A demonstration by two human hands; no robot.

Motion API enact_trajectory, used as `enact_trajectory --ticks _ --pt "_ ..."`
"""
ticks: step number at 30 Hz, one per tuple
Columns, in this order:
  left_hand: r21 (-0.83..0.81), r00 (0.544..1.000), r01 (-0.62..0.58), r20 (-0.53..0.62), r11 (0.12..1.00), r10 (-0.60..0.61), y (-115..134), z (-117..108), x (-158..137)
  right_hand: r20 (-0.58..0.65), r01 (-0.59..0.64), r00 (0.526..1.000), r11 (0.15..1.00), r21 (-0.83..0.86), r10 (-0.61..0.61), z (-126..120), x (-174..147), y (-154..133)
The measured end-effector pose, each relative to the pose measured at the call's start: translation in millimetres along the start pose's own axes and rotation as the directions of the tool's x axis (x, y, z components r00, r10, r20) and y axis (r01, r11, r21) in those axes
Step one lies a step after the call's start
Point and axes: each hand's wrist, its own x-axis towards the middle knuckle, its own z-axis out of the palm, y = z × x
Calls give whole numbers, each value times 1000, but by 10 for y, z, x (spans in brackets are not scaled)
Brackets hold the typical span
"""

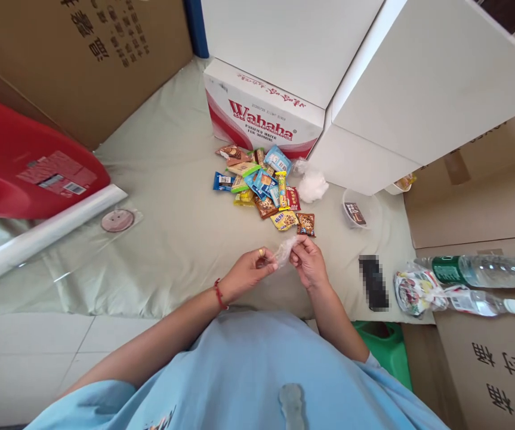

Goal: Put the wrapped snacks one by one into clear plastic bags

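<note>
I've got both hands up at the near edge of the cloth-covered surface (172,251), working a bunched bit of clear plastic (287,251). L hand (249,272) has the left end pinched btwn thumb & fingers; R hand (308,260) grips the right end w/ fingertips, so both are closed on it. Plastic sits btwn them, just nearer me than the snack pkts (266,182).

Status, my read: handling is underway, not finished. Plastic's crumpled, not spread flat, & I see no pkt inside. Can't tell if it's a bag or loose film, or whether it's been opened.

Pkts lie in a loose heap at centre, far side, nr the Wahaha box (264,119); neither hand is on them. A white plastic bundle (313,186) sits just right of the heap, contents unclear. Farther right, a clear tub (372,209) has one brown pkt (354,213) showing in it, so prob. that one's been set apart; rest of the heap is unsorted AFAICT. Dark blurred-out item (373,283) is right of R hand, well apart. How much remains overall, can't say from this view.
</note>
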Motion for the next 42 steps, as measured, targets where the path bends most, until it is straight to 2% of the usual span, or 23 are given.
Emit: enact_trajectory --ticks 3,6,9,12,14,17,19,22,25,27,30,33,35,38,42 --pt "47 992 -22 -123 999 28 -119 34 0 -62 75 995 996 -51 -78 -158 -2 12" --pt "63 962 -58 -264 996 73 -166 24 -48 -40 32 999 999 -21 -32 -233 -35 42" --pt "35 962 -81 -260 996 88 -154 35 -104 78 -116 991 992 44 112 -201 -78 104" --pt "30 976 -77 -200 997 81 -153 49 -132 256 -263 937 963 64 239 -120 -96 170" --pt "79 958 -100 -263 992 118 -172 40 -131 277 -276 928 959 63 249 -82 -91 205" --pt "166 905 -128 -384 978 184 -202 15 -116 234 -232 947 972 18 222 -88 -86 239" --pt "169 900 -130 -394 977 188 -205 13 -109 253 -223 941 974 -44 227 -127 -99 249" --pt "56 917 -154 -363 986 164 -188 39 -99 321 -163 929 981 -101 187 -192 -138 241" --pt "-98 928 -170 -351 981 126 -170 62 -90 382 -93 918 994 -54 106 -223 -178 216" --pt "-162 926 -167 -366 973 98 -156 52 -90 410 -113 907 994 5 101 -221 -202 203" --pt "-246 925 -158 -375 956 56 -120 -2 -105 423 -209 891 977 53 167 -199 -220 212" --pt "-364 932 -161 -362 918 20 -69 -85 -130 379 -277 888 961 -14 261 -181 -194 250" --pt "-454 930 -186 -366 872 7 -39 -154 -151 311 -282 905 956 -78 292 -189 -156 267" --pt "-534 926 -217 -378 817 -1 -20 -277 -186 233 -272 927 954 -127 295 -242 -95 235" --pt "-578 913 -220 -405 786 -42 -37 -427 -225 181 -245 947 961 -125 265 -343 -45 93"
